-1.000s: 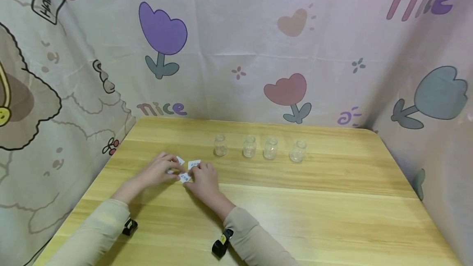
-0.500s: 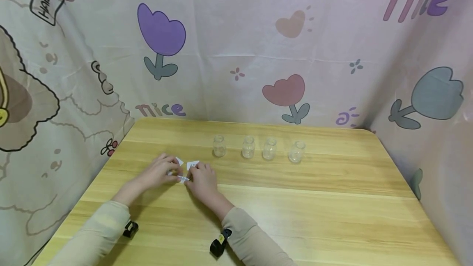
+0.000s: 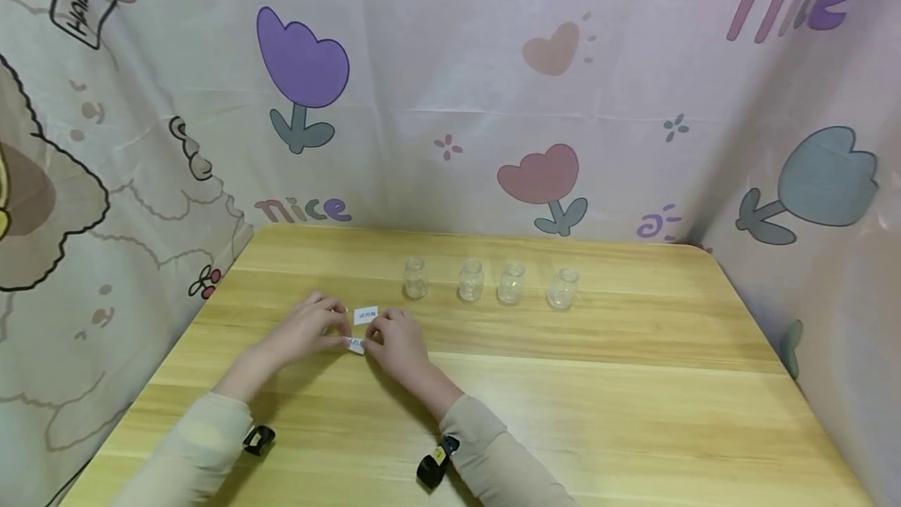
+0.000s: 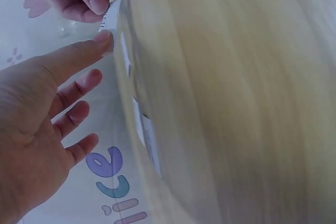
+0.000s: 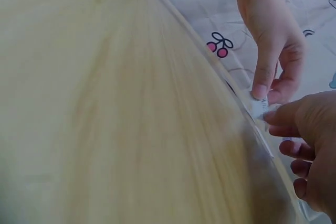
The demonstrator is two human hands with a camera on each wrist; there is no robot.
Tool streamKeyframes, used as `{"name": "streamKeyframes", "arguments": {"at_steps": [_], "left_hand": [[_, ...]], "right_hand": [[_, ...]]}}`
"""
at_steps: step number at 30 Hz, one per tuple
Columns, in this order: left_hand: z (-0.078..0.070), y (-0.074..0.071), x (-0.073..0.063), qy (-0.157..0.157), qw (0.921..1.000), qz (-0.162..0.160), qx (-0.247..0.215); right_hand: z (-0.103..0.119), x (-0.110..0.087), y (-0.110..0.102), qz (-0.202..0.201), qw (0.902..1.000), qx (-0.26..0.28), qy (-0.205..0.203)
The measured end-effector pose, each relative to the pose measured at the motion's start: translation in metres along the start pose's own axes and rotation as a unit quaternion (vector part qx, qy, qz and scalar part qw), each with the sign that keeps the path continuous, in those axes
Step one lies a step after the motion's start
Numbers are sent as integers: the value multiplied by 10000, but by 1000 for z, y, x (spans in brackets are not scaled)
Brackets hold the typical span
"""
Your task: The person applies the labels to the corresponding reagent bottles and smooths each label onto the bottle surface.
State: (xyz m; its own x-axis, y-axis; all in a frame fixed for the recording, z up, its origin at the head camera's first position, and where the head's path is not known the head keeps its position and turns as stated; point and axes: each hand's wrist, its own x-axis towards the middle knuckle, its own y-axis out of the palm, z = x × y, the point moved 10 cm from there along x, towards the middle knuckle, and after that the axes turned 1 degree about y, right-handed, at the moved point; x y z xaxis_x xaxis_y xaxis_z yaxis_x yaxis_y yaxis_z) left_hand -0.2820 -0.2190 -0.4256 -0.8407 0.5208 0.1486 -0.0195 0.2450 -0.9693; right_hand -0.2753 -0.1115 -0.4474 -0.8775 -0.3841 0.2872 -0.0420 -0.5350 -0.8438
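A small white paper label [image 3: 355,345] with dark writing is held between my two hands just above the table. My left hand [image 3: 306,327] pinches its left end between thumb and fingertip. At its right end, my right hand [image 3: 401,346] pinches it with thumb and index finger. In the left wrist view the label [image 4: 110,19] stands tilted, thumb against it, the other left fingers loosely bent. The right wrist view shows both hands meeting at the label [image 5: 259,107]. A second label [image 3: 366,314] lies flat just beyond the hands.
Several small clear glass jars [image 3: 471,281] stand in a row toward the back of the wooden table [image 3: 633,413]. More labels [image 4: 152,145] lie near my left hand, mostly hidden in the head view. A patterned cloth [image 3: 422,61] hangs behind the table.
The held label has tipped and shifted slightly right and toward me. My right hand has moved a little right, baring the flat label behind it.
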Motion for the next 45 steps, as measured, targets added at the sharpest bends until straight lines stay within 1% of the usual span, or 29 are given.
{"name": "streamKeyframes", "arguments": {"at_steps": [3,6,13,17,21,25,29,31,35,38,42,45], "left_hand": [[-4,-5,-1,-47,9999,-157,-7],[-12,-11,-1,-50,9994,-335,-32],[-32,-22,2,68,9969,-773,-141],[-41,-27,8,128,9948,-996,-180],[-52,-32,15,183,9916,-1260,-232],[-64,-36,25,207,9877,-1501,-372],[-72,-37,35,73,9851,-1607,-615],[-75,-37,39,-20,9836,-1651,-726],[-78,-36,47,-232,9784,-1732,-1101],[-81,-35,53,-394,9725,-1773,-1459],[-85,-32,58,-639,9633,-1974,-1700],[-82,-28,58,-973,9527,-2124,-1942]], "right_hand": [[-2,-3,-3,-16,10000,-8,-57],[-3,-6,-7,-91,9999,19,-145],[-10,-13,-25,-328,9989,71,-334],[-13,-17,-41,-615,9968,-33,-507],[-18,-21,-54,-950,9933,-109,-651],[-26,-27,-70,-1509,9856,-30,-767],[-35,-33,-86,-1896,9786,218,-772],[-40,-35,-92,-1972,9770,391,-708],[-48,-39,-105,-2206,9709,663,-653],[-54,-42,-114,-2396,9661,711,-640],[-63,-45,-121,-2612,9611,651,-614],[-69,-45,-126,-2687,9596,614,-565]]}}
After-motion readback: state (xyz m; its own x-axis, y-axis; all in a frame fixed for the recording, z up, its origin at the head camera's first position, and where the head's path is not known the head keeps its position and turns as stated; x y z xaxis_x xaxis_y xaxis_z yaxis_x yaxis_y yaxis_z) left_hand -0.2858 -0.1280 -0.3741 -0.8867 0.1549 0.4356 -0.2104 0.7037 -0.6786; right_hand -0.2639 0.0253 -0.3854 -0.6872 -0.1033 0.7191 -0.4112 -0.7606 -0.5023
